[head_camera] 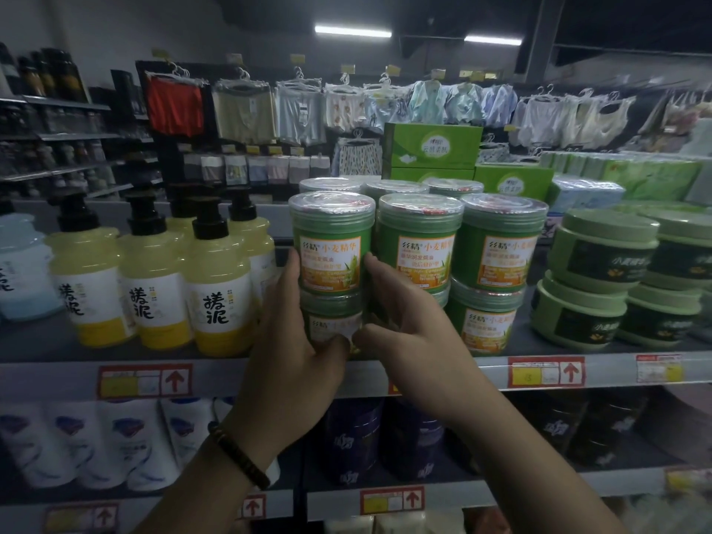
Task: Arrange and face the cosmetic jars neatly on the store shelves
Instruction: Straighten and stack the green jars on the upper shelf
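Just right of the yellow pump bottles (217,291), at the shelf (539,366) front, our left hand (296,333) and right hand (408,325) both grip a stack of two green jars (331,279), fingers on the upper jar (330,233), thumbs on the lower jar (332,307). We judge this the squaring-and-facing step. Next we need a small, even twist so both labels face front, in line with the neighbouring stacks (497,264) further right of the bottles, without tipping the upper jar.
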The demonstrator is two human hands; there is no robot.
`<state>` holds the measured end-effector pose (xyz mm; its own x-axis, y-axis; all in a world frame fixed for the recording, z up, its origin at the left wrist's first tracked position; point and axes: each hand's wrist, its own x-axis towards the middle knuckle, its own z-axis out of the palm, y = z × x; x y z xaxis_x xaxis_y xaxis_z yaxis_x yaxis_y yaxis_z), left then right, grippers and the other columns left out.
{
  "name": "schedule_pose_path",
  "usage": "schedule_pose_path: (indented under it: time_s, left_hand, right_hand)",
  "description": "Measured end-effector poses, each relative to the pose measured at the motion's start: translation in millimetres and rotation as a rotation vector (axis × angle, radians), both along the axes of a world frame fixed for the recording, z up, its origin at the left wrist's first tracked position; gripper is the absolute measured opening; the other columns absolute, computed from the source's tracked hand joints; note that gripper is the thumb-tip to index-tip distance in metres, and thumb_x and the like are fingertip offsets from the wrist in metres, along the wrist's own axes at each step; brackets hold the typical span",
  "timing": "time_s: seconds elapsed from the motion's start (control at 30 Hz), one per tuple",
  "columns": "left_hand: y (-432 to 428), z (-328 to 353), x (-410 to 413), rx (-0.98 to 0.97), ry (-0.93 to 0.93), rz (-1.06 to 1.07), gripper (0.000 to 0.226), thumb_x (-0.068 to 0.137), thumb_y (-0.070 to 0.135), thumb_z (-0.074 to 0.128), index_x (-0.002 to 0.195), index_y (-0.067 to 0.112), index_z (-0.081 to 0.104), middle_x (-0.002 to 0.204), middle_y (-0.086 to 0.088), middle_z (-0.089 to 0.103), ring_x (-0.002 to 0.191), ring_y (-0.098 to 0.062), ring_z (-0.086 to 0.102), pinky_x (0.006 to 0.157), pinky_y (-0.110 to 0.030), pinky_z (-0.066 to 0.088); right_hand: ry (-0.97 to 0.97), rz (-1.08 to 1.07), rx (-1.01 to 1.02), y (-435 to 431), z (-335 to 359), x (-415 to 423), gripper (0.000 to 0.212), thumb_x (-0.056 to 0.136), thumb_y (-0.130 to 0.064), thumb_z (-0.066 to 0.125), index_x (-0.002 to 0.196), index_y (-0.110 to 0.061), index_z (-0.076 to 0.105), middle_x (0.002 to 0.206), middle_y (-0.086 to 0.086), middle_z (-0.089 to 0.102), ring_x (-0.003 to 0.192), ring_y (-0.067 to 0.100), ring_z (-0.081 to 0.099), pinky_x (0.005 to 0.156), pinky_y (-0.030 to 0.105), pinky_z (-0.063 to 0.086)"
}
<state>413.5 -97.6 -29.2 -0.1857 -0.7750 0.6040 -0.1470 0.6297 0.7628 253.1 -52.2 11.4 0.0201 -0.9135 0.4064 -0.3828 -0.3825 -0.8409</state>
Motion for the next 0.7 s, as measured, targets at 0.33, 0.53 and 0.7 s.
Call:
schedule_pose_path:
  time_s: [0.33,0.53,0.7]
  left_hand:
    - [2,0,-1,-0.004,0.011,0.026,0.097,0.089,0.018,0.070,0.168,0.035,0.017,0.166,0.012,0.037,0.153,-0.012,0.040,0.120,-0.049,0.042]
    - [8,7,1,0.027,0.055,-0.001,0.092,0.086,0.019,0.072,0.164,0.034,0.027,0.156,0.018,0.050,0.145,-0.006,0.049,0.116,-0.044,0.047]
    - [9,21,12,-0.016,0.017,0.139,0.081,0.089,0.020,0.078,0.156,0.037,0.037,0.153,0.017,0.049,0.143,-0.002,0.047,0.114,-0.043,0.048]
  right_hand:
    - [0.040,0.000,0.022,2,2,-3,0.096,0.081,-0.020,0.064,0.170,-0.027,0.030,0.172,-0.016,0.038,0.158,-0.001,0.032,0.130,0.040,0.033]
    - [-0.022,-0.007,-0.012,4,4,-4,0.090,0.079,-0.020,0.064,0.166,-0.019,0.041,0.166,-0.009,0.049,0.154,0.003,0.042,0.128,0.040,0.038]
    - [-0.151,-0.009,-0.027,14,11,-14,0.061,0.088,-0.002,0.068,0.149,-0.009,0.062,0.139,-0.004,0.073,0.130,0.001,0.067,0.113,0.025,0.052]
